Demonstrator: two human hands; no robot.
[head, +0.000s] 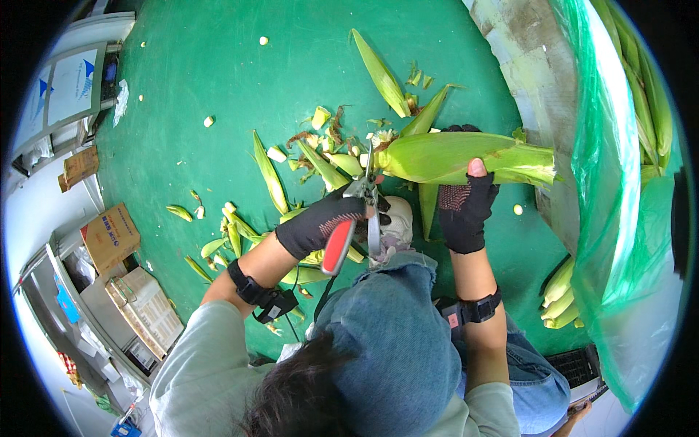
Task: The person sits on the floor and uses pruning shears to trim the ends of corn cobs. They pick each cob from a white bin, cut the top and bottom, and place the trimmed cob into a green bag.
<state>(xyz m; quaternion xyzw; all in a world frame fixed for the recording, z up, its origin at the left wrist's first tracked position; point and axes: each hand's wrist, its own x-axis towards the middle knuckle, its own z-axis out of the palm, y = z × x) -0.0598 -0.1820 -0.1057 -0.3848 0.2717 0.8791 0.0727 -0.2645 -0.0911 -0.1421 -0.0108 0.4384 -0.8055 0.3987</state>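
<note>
My left hand (pixel 334 216), in a black fingerless glove, grips red-handled pruning shears (pixel 337 248). Their blades stand at the left end of an ear of corn in its green husk (pixel 453 157); I cannot tell whether they touch it. My right hand (pixel 471 205), gloved the same way, holds that ear from below, thumb on top, with some fingers hidden behind it. The ear lies roughly level, its trimmed husk end (pixel 540 170) to the right. Cut husk leaves (pixel 323 166), stub pieces and brown silk lie on the green floor (pixel 191 71) around the shears.
On the right, a translucent green plastic bag (pixel 606 218) stands by more unhusked corn (pixel 647 93). Several trimmed ears (pixel 560 297) lie at lower right, near a black crate (pixel 576 366). Cardboard boxes (pixel 112 237) line the left. Another person's bare hand (pixel 580 412) shows at lower right.
</note>
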